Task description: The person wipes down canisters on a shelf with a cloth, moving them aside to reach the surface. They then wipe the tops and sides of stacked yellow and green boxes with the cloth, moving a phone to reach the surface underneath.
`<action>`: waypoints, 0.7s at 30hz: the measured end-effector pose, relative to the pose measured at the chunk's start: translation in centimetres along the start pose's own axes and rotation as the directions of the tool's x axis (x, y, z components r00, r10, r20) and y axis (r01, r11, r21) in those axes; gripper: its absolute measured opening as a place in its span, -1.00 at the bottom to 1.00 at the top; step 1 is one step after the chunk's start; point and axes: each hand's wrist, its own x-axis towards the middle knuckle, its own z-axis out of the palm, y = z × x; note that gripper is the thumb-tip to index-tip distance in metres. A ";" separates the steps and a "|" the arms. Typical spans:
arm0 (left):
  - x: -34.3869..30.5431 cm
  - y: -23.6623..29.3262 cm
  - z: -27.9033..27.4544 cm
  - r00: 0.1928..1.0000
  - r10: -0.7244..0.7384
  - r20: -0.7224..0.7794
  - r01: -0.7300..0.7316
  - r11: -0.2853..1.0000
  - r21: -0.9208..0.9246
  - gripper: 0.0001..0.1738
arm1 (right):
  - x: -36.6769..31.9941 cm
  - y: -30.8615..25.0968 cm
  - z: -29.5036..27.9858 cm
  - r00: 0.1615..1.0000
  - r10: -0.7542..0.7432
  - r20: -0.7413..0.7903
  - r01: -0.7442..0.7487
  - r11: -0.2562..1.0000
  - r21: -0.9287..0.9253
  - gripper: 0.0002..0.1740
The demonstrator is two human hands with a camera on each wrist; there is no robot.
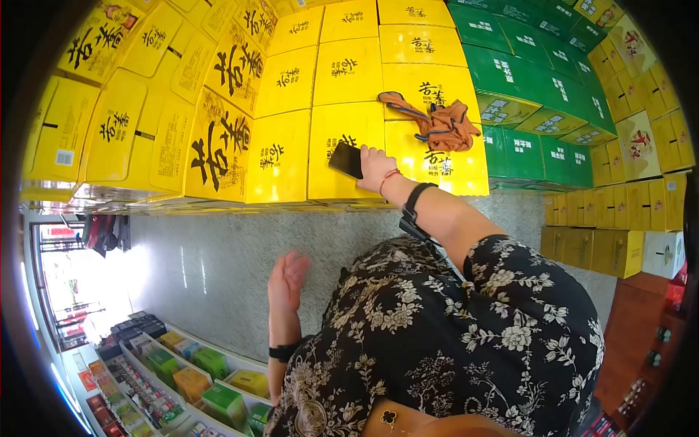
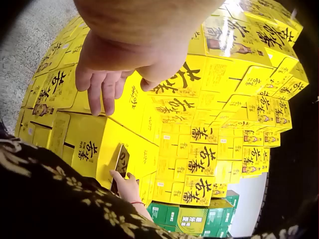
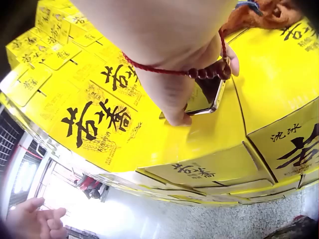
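My right hand [image 1: 377, 169] grips one end of a dark smartphone [image 1: 345, 159] over the top of a yellow carton [image 1: 349, 120]. In the right wrist view the phone [image 3: 205, 95] shows a shiny screen and a pale metal edge, with thumb and fingers on opposite sides; the hand partly covers it. My left hand [image 1: 286, 279] hangs in the air over the grey floor, fingers loosely extended and holding nothing. Beyond the right hand, a crumpled orange-brown cloth item [image 1: 450, 125] with dark blue edging lies on the cartons.
Taller stacks of yellow cartons [image 1: 138, 131] rise at the left. Green cartons [image 1: 520, 80] are stacked at the right. Grey floor [image 1: 211, 269] runs between the stacks and low white shelves with several boxes [image 1: 224, 402]. Bright light enters from a doorway [image 1: 65, 284].
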 end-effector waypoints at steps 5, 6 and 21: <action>-1.4 -0.9 -0.1 1.000 -0.017 0.009 0.018 0.992 -0.125 -0.48 | 1.6 -1.0 0.4 0.995 0.048 -0.089 -0.049 0.999 -0.005 -0.08; -1.8 -0.8 -0.3 1.000 -0.019 0.009 0.020 0.993 -0.112 -0.48 | 1.3 -1.3 0.4 0.995 0.056 -0.088 -0.055 0.998 0.006 -0.08; -1.5 -1.6 -3.9 0.999 -0.035 -0.022 0.034 0.997 -0.063 -0.48 | -2.8 16.5 -2.9 0.782 0.164 -0.601 -0.238 0.970 -0.045 -0.71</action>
